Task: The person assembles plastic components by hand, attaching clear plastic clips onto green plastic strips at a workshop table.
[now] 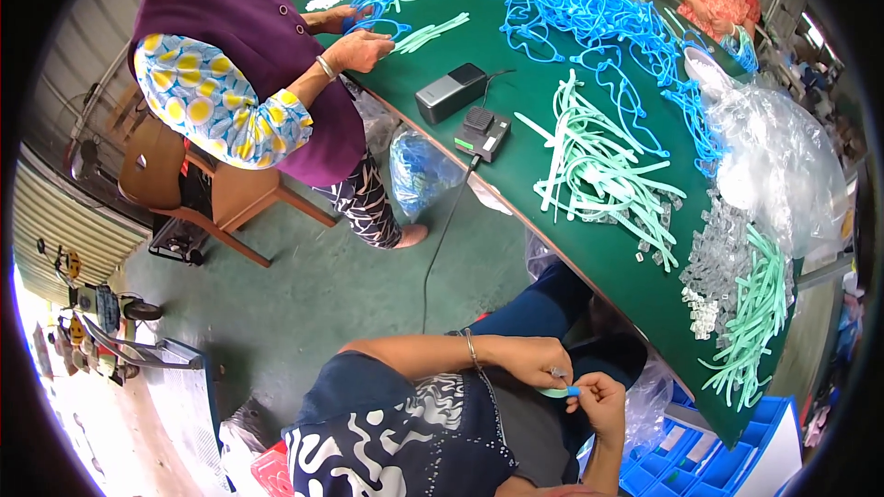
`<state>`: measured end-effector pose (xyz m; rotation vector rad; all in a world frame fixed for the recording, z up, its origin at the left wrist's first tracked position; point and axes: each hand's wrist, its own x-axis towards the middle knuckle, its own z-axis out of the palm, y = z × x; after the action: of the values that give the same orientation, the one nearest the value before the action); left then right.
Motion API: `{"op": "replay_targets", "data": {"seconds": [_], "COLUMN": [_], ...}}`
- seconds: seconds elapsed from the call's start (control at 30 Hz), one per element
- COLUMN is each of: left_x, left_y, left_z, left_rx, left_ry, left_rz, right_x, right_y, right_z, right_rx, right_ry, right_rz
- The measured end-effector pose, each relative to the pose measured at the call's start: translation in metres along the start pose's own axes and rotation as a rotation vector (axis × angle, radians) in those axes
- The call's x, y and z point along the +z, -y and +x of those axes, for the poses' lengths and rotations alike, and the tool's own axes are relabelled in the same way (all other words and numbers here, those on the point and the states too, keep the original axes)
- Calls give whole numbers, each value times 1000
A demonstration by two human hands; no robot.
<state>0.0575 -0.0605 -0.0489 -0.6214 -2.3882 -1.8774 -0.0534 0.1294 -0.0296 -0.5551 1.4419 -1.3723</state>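
Close to my body, over my lap, my left hand [537, 363] is closed around a pale green soft strip [554, 393], most of it hidden by the fingers. A small greyish piece [557, 372] shows at that hand's fingers, too small to name. My right hand [602, 403] pinches at a short blue end piece [573, 391], which meets the green strip between the two hands. On the green table beyond lies a loose pile of pale green strips [589, 166]. Small clear plastic pieces [714, 253] are heaped beside another bunch of green strips [760, 317].
The green table [497, 198] runs diagonally past me. Tangled blue frames [589, 5], a clear bag [783, 161] and a black box [451, 92] with a cable stand on it. A person in a purple vest [318, 120] and another in orange [714, 0] work there. Blue bins [686, 456] sit below.
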Motion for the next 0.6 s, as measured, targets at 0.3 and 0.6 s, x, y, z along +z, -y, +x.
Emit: {"op": "replay_targets", "data": {"seconds": [0.3, 0.6], "left_x": [-6, -2], "left_y": [-25, -30], "left_z": [5, 12], "left_rx": [-378, -147], "left_ry": [-157, 3], "left_rz": [-371, -364], "right_x": [-21, -49], "right_y": [8, 14], "right_z": [18, 23], "right_rx": [-270, -492], "right_ry": [-411, -465], "right_rz": [-24, 639]}}
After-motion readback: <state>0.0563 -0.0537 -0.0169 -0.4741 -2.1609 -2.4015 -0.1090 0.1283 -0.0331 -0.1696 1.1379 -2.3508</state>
